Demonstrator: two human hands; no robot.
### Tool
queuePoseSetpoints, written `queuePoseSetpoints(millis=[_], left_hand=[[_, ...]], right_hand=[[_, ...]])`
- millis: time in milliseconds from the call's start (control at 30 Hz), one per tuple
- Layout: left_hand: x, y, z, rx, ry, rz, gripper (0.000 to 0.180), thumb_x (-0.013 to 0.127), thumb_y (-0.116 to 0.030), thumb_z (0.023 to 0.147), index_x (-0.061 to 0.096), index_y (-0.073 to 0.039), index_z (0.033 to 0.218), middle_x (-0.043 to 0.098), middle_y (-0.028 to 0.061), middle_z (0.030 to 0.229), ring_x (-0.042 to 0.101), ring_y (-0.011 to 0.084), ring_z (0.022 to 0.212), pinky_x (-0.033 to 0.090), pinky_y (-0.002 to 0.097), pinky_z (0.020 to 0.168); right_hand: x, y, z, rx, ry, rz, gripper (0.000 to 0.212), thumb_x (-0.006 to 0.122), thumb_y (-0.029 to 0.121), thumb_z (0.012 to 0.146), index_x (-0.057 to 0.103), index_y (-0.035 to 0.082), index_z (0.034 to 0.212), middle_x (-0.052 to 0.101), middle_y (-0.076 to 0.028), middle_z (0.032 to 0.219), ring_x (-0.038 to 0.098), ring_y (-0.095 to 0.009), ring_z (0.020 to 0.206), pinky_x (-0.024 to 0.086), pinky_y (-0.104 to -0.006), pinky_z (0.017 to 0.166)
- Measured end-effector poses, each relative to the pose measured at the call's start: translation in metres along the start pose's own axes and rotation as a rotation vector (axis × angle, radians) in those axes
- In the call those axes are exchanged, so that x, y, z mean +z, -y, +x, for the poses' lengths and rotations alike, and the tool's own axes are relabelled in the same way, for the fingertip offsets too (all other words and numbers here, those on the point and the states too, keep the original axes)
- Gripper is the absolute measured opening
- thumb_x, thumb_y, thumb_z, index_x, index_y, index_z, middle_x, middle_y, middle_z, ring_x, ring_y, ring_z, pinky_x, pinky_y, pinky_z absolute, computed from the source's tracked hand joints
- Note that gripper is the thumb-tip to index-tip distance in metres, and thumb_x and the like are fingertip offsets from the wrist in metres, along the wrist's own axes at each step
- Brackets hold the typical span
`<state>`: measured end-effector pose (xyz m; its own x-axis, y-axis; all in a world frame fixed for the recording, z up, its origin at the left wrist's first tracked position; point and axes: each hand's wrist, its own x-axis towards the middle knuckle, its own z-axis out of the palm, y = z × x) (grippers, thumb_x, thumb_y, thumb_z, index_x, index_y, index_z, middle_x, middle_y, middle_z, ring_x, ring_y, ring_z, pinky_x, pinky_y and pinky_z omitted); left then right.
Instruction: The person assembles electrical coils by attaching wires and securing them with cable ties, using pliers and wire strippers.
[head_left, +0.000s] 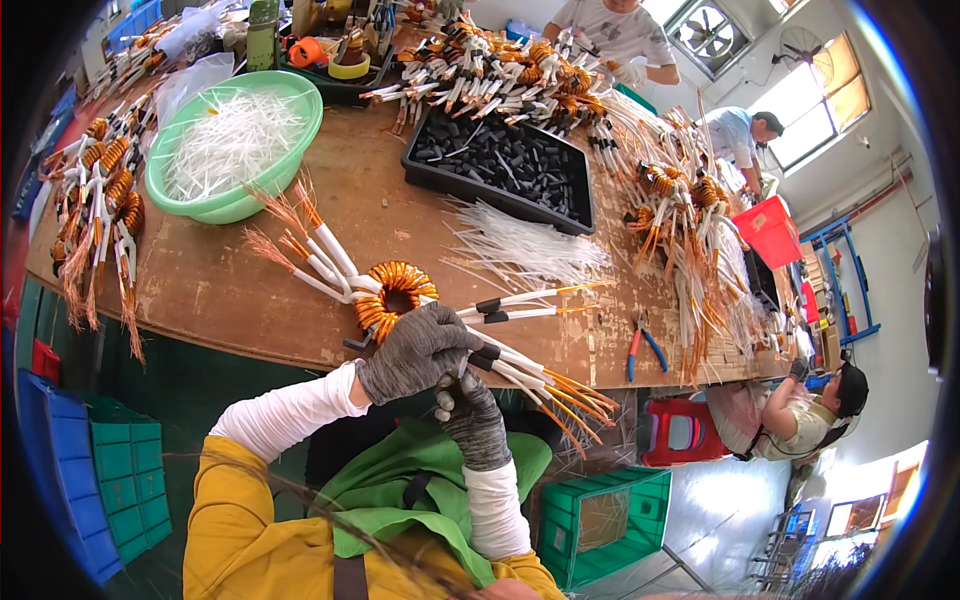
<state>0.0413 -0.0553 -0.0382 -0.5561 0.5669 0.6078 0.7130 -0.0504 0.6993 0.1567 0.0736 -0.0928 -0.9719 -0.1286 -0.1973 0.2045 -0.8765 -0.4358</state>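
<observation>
A copper-wound ring coil [397,298] lies near the table's front edge. White-sleeved leads with frayed copper ends [305,250] fan out from it to the far left. Other white-sleeved leads [525,372] run right, several with black tubes [489,306] and orange-copper tips. My left hand [418,352], in a grey glove, is closed at the coil's near right side, beside the leads. Just below, my gloved right hand [470,418] is closed too, its fingertips meeting the left ones. A small pale bit shows between them; my fingers hide the rest.
A green bowl of thin white tubes [308,128], a black tray of black tubes [420,180] and loose white tubes [530,245] lie beyond. Pliers [646,350] sit right. Coils [500,70] pile up at the back. Green crates [650,490] stand below. Other people [815,410] are nearby.
</observation>
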Motion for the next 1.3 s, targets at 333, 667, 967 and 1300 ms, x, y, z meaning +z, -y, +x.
queuePoseSetpoints(millis=[333,667,967,1300], left_hand=[[0.002,0.0,-0.005,0.168,0.132,0.016,0.024,0.068,-0.006,0.068,0.066,-0.01,0.092,0.057,0.0034,0.082,0.055,0.021,0.077,0.045,0.0323,0.069],[-0.006,-0.005,-0.009,0.326,0.185,0.299,0.035,0.064,-0.009,0.062,0.064,-0.016,0.097,0.054,-0.0011,0.082,0.052,0.0194,0.077,0.042,0.0345,0.073],[0.003,0.004,-0.007,0.297,0.025,0.469,0.033,0.063,-0.014,0.067,0.059,-0.01,0.1,0.052,0.0058,0.089,0.053,0.0219,0.079,0.042,0.0362,0.069],[-0.006,0.01,0.014,0.019,0.196,0.188,0.037,0.071,-0.012,0.066,0.057,-0.004,0.099,0.055,0.0121,0.089,0.057,0.0283,0.079,0.047,0.0348,0.068]], right_hand=[[0.003,-0.003,0.0,-0.085,-0.033,-0.099,0.028,0.058,0.026,0.086,0.056,0.007,0.106,0.056,-0.004,0.088,0.05,-0.014,0.074,0.044,-0.0273,0.061],[0.037,0.009,-0.01,-0.235,-0.401,-0.96,0.018,0.063,0.02,0.083,0.064,0.003,0.09,0.059,0.001,0.065,0.045,-0.003,0.049,0.034,-0.016,0.045],[0.059,-0.006,-0.015,-0.253,-0.251,-0.976,0.017,0.058,0.017,0.078,0.062,0.003,0.07,0.054,0.001,0.057,0.042,-0.004,0.049,0.034,-0.0208,0.048],[0.037,-0.005,-0.019,-0.254,-0.268,-0.955,0.017,0.056,0.015,0.079,0.062,0.002,0.069,0.056,0.0,0.057,0.044,-0.007,0.048,0.037,-0.0237,0.047]])
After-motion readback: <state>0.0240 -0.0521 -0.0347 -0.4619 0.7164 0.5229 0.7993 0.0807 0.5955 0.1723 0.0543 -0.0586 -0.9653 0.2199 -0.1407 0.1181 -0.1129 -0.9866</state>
